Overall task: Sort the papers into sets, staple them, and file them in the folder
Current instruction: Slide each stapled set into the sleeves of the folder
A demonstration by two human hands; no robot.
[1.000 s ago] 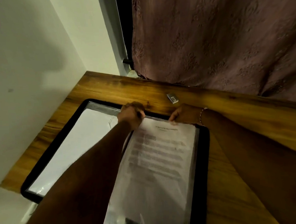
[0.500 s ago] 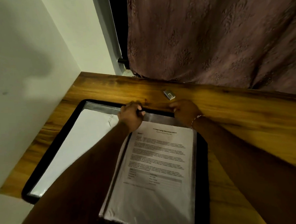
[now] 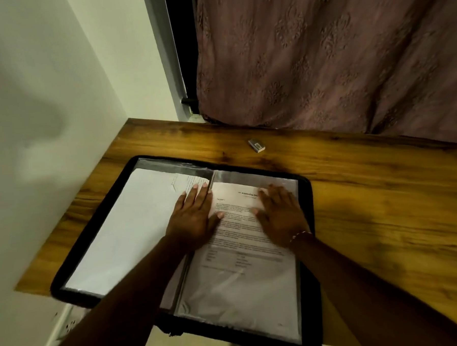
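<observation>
Whereas half a sec earlier both hands were bunched at the top edge of the right-hand sleeve, fingers curled at its mouth, they had since come down flat onto the page. The left hand point(image 3: 194, 222) lay open w/ straight fingers along the centre fold, thumb on the printed sheet; the right hand point(image 3: 281, 219) lay open, palm down, on the upper part of that sheet; neither gripped anything. The printed paper set point(image 3: 243, 283) sat inside the clear sleeve point(image 3: 248, 176) on the right side of the black zip folder point(image 3: 231, 339); a strip of bare plastic showed above its top edge, so it looked fully inserted, and the hands were prob. smoothing it down. On the left side another paper set point(image 3: 124, 231) lay in its sleeve, blank side up, one corner turned near the fold. The folder lay open on the wooden desk point(image 3: 382, 204), its near edge overhanging the front; a small box point(image 3: 257, 145), poss. staples, sat beyond it, apart. No loose papers were in view, so filing appeared nearly done; prob. next was a fresh sleeve or closing up.
</observation>
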